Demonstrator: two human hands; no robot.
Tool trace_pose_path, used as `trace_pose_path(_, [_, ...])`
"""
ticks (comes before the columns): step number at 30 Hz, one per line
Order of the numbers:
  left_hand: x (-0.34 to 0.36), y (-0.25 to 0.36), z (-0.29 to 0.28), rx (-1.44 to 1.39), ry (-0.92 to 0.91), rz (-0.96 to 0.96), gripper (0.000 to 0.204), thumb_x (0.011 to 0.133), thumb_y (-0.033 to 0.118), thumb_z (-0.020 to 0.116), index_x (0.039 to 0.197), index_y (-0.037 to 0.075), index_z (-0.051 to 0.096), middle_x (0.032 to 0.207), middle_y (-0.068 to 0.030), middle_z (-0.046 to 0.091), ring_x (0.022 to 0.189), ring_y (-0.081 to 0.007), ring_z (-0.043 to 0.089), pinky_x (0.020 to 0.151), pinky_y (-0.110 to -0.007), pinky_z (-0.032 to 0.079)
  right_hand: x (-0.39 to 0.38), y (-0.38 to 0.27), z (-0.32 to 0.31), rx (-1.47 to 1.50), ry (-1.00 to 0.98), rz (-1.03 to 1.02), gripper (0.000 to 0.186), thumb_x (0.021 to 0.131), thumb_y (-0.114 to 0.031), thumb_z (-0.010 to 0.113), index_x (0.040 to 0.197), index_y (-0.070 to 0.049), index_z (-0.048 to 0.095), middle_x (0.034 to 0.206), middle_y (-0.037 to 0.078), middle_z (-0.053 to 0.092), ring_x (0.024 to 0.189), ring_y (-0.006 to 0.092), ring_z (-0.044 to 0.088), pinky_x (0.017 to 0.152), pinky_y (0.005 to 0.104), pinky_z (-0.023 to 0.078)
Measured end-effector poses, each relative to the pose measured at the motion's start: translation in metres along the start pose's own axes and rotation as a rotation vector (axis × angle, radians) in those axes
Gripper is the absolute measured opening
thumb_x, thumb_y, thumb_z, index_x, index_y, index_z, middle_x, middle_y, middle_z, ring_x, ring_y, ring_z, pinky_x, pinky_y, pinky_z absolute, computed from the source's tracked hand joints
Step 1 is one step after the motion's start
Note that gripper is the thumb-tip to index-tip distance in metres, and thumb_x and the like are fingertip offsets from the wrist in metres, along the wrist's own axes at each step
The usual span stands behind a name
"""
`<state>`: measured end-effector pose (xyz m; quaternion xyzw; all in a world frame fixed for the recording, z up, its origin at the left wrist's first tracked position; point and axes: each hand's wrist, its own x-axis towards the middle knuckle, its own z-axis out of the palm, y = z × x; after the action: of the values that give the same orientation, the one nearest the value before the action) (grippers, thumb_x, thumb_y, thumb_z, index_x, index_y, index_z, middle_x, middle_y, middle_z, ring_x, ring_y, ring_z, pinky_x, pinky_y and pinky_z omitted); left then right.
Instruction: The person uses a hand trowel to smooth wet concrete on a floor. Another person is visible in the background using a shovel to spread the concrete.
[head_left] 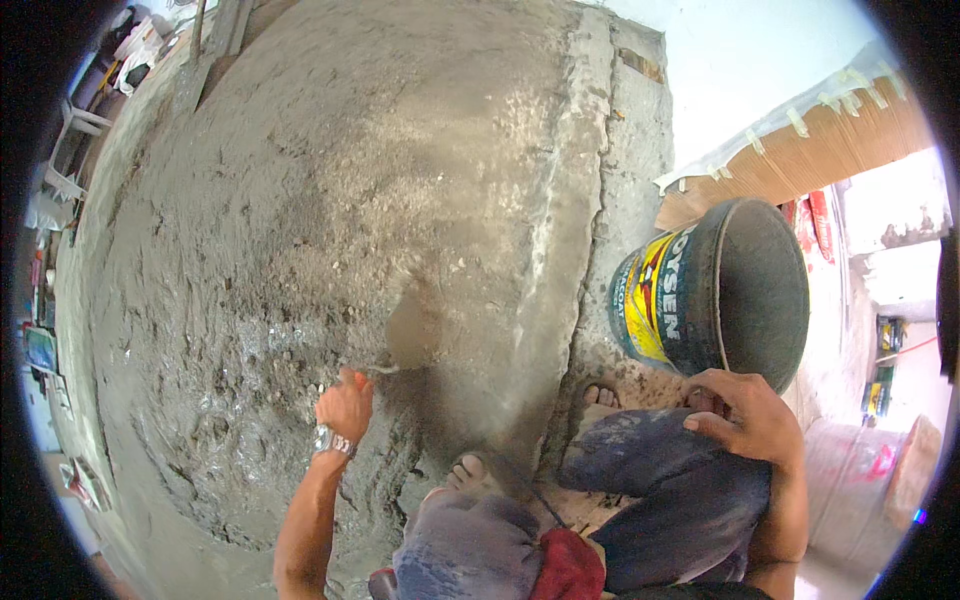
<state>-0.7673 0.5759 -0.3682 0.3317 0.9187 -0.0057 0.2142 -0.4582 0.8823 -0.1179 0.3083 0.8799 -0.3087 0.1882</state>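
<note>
My left hand (343,406), with a metal watch at its wrist, is closed around the handle of a pointed trowel. The trowel's blade (409,328) lies over the wet grey mortar (250,230), and its colour blends with the surface. My right hand (742,418) hangs loosely by my bent knee, next to the rim of a dark bucket (668,300). Its thumb stands apart from the curled fingers, and it holds nothing that I can see. The bucket has a yellow and black label; it stands tipped in view with a grey, coated inside.
A raised mortar edge (560,220) runs along the right of the wet bed. My bare feet (468,470) are close to it. Beyond the bucket is a taped cardboard sheet (800,150). A drum (860,470) stands at the right, and a white chair (75,150) at the far left.
</note>
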Motion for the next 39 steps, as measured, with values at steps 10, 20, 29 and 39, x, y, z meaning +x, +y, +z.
trace_pose_path(10, [0.044, 0.085, -0.005, -0.131, 0.031, 0.248, 0.04, 0.087, 0.039, 0.051, 0.102, 0.002, 0.045, 0.066, -0.0206, 0.062, 0.06, -0.0403, 0.061, 0.051, -0.049, 0.048, 0.002, -0.014, -0.002, 0.039, -0.003, 0.024, 0.031, 0.074, -0.021, 0.069, 0.094, -0.001, 0.056, 0.07, 0.014, 0.056, 0.065, 0.0309, 0.057, 0.06, 0.038, 0.043])
trace_pose_path(20, [0.053, 0.117, 0.041, -0.158, -0.089, 0.293, 0.042, 0.087, 0.038, 0.05, 0.104, 0.001, 0.045, 0.068, -0.0228, 0.062, 0.063, -0.0405, 0.062, 0.056, -0.05, 0.049, -0.001, -0.009, -0.001, 0.005, 0.0, -0.029, 0.037, 0.074, -0.022, 0.069, 0.1, -0.001, 0.056, 0.072, 0.014, 0.057, 0.065, 0.0314, 0.057, 0.061, 0.0388, 0.044])
trace_pose_path(29, [0.07, 0.032, 0.054, 0.04, 0.065, 0.105, 0.021, 0.09, 0.022, 0.042, 0.096, 0.002, 0.045, 0.067, -0.0205, 0.062, 0.063, -0.0368, 0.063, 0.054, -0.047, 0.05, 0.016, -0.011, -0.001, 0.037, -0.053, -0.051, 0.03, 0.073, -0.02, 0.069, 0.094, -0.002, 0.057, 0.069, 0.012, 0.056, 0.061, 0.0263, 0.056, 0.057, 0.0348, 0.043])
trace_pose_path(39, [-0.003, -0.075, -0.006, -0.12, 0.306, -0.267, 0.032, 0.086, 0.031, 0.053, 0.1, 0.003, 0.046, 0.068, -0.0229, 0.061, 0.063, -0.0418, 0.06, 0.051, -0.051, 0.045, -0.008, 0.001, 0.0, 0.059, -0.056, 0.002, 0.036, 0.074, -0.022, 0.069, 0.1, -0.001, 0.056, 0.07, 0.014, 0.056, 0.064, 0.0313, 0.056, 0.06, 0.0389, 0.044])
